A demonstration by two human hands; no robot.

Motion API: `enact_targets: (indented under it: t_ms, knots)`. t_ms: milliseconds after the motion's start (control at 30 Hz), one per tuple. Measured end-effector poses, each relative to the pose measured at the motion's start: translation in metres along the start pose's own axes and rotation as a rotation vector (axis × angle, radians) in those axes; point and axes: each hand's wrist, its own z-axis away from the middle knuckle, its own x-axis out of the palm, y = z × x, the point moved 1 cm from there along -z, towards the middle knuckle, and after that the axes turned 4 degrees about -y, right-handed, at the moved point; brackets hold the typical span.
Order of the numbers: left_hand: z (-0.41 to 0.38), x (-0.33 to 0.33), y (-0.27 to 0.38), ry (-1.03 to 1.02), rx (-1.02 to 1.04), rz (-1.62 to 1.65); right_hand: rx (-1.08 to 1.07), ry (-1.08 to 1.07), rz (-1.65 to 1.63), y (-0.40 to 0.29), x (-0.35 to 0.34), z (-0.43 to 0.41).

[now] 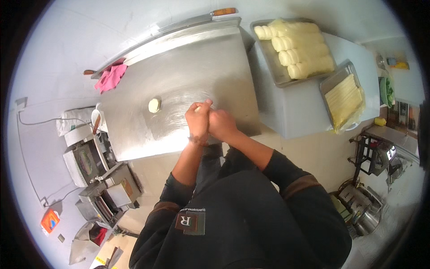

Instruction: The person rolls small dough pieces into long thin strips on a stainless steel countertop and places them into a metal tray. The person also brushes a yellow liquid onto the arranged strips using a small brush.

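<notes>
Both my hands are pressed together over the near edge of a stainless steel worktop (218,67). My left hand (197,121) is curled around a piece of pale dough (198,109), of which only a little shows between thumb and fingers. My right hand (221,124) is closed and lies against the left; whether it also touches the dough is hidden. To the left of them a small round of pale dough (154,105) rests on the steel, beside greasy-looking smear marks.
A pink cloth (112,78) lies at the worktop's far left corner. Behind the raised back edge is a long knife with a wooden handle (224,12). At right, a metal tray (280,82) holds dough rolls under plastic; a smaller tray (324,97) holds dough strips.
</notes>
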Motion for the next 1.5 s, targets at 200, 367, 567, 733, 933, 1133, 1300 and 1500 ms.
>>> enact_targets:
  t_ms: [200, 367, 567, 733, 933, 1133, 1300, 1500]
  knots:
    - [-0.039, -0.036, -0.011, 0.061, -0.040, 0.654, -0.145, -0.218, 0.298, 0.024, 0.014, -0.016]
    - [-0.072, -0.081, 0.010, 0.249, 0.034, 0.801, -0.183, -0.315, 0.535, 0.057, -0.006, -0.032]
    - [-0.066, -0.104, -0.086, 0.251, 0.600, -0.977, -0.118, -0.044, 0.545, 0.074, 0.039, -0.045]
    - [-0.051, -0.043, -0.102, -0.309, 0.810, -1.891, -0.256, 0.191, 0.178, 0.058, 0.102, -0.052]
    - [-0.138, -0.007, -0.037, -0.471, 0.612, -1.897, -0.257, 0.332, 0.309, 0.091, 0.063, -0.157]
    - [-0.025, -0.061, -0.129, -0.443, 0.329, -1.568, -0.079, 0.068, 0.367, 0.103, 0.129, -0.002]
    - [-0.143, -0.030, -0.049, -0.241, 0.690, -1.851, -0.146, 0.314, 0.629, 0.107, 0.064, -0.151]
    - [-0.072, -0.102, -0.122, -0.325, 0.596, -1.592, -0.177, -0.024, 0.565, 0.117, 0.093, -0.044]
